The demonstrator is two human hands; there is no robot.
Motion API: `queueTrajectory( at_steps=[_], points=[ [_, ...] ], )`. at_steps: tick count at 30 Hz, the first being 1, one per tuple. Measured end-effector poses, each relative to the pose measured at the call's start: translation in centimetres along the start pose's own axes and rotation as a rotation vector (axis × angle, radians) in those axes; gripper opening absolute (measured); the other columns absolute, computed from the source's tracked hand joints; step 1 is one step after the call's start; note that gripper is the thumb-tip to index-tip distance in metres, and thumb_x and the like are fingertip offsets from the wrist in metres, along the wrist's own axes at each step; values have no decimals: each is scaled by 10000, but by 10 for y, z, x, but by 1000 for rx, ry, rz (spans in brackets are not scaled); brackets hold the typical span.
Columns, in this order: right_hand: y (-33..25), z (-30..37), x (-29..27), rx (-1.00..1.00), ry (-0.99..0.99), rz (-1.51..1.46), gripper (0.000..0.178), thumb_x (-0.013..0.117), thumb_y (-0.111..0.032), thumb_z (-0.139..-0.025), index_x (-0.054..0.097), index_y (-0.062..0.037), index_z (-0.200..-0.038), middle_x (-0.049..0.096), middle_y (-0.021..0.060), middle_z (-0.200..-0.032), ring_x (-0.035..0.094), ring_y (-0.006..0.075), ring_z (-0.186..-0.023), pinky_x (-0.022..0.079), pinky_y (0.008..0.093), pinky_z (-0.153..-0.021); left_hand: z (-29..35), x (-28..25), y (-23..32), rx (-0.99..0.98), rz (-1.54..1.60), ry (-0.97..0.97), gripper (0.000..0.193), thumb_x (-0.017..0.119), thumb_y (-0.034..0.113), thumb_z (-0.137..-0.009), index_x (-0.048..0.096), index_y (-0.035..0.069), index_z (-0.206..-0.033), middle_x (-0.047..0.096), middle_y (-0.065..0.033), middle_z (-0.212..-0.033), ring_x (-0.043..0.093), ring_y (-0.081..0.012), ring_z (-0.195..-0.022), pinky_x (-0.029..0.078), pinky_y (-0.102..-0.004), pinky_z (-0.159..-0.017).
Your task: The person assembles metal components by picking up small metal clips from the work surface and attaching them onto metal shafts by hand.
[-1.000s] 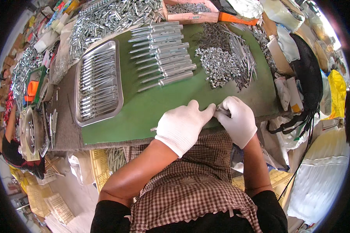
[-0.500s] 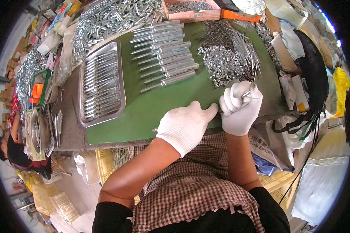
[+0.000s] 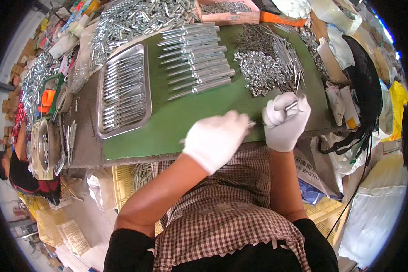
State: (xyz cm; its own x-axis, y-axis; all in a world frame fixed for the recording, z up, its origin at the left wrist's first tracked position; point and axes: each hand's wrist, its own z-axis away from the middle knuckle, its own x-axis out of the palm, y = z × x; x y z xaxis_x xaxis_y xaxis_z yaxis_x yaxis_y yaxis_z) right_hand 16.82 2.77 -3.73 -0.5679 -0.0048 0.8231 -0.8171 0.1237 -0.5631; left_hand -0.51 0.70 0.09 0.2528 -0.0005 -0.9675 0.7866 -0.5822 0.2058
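Note:
Both hands wear white knit gloves over a green work mat (image 3: 167, 136). My left hand (image 3: 216, 140) is closed round a slim metal rod (image 3: 252, 123); one end shows past the fingers, the rest is mostly hidden. A little to its right, my right hand (image 3: 285, 121) has its fingers curled in on a short shiny metal piece (image 3: 291, 106), partly covered by the glove. Beyond the right hand lie a heap of small silver metal fittings (image 3: 260, 72) and a bundle of thin metal rods (image 3: 291, 59). A column of metal tubes with pointed rods (image 3: 199, 68) lies across the mat.
A steel tray (image 3: 148, 106) with rows of similar parts stands at the left. Loose metal tubes (image 3: 136, 27) pile up at the back, beside a pink box (image 3: 231, 18) of small parts. Dark springs or screws (image 3: 254, 38) lie far right. Another person (image 3: 31, 174) is at far left.
My left hand has turned and drawn away from my right hand, and the rod end now shows past its fingers. My right hand has shifted slightly right; the view has moved a little.

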Motion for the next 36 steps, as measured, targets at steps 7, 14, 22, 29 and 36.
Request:
queueTrajectory(
  at_steps=[7,14,22,29,36],
  points=[
    [-5,3,-10,73,83,346,276,510,-228,-941,601,15,-1032,536,32,-706,459,90,-540,347,220,-463,182,-61,-49,-563,-65,-142,300,689,195,-812,656,83,-1088,653,-134,-952,650,-307,-859,529,-427,-772],
    [-2,1,5,31,18,415,386,456,-338,-998,588,4,-1120,608,61,-760,410,67,-431,293,211,-362,63,-37,-40,-167,24,222,338,653,140,-838,641,75,-1169,626,-110,-1128,612,-309,-1020,482,-418,-891],
    [-15,25,12,109,117,602,324,420,-247,-1012,609,10,-1067,580,60,-762,390,55,-456,295,201,-401,-37,10,-52,-124,-130,86,213,717,195,-796,633,80,-954,606,-93,-957,608,-313,-846,497,-432,-747],
    [-23,33,26,285,72,808,337,457,-257,-1012,603,1,-1173,631,48,-895,431,39,-529,338,192,-465,-5,15,-72,114,203,375,230,715,186,-814,644,92,-1011,591,-94,-837,602,-316,-775,500,-424,-689],
    [-27,26,29,385,56,841,372,490,-306,-1018,610,-1,-1194,620,11,-823,450,42,-518,360,212,-478,-17,-19,-25,215,32,81,263,702,283,-825,593,100,-978,567,-71,-800,607,-270,-752,502,-394,-661]
  ],
)
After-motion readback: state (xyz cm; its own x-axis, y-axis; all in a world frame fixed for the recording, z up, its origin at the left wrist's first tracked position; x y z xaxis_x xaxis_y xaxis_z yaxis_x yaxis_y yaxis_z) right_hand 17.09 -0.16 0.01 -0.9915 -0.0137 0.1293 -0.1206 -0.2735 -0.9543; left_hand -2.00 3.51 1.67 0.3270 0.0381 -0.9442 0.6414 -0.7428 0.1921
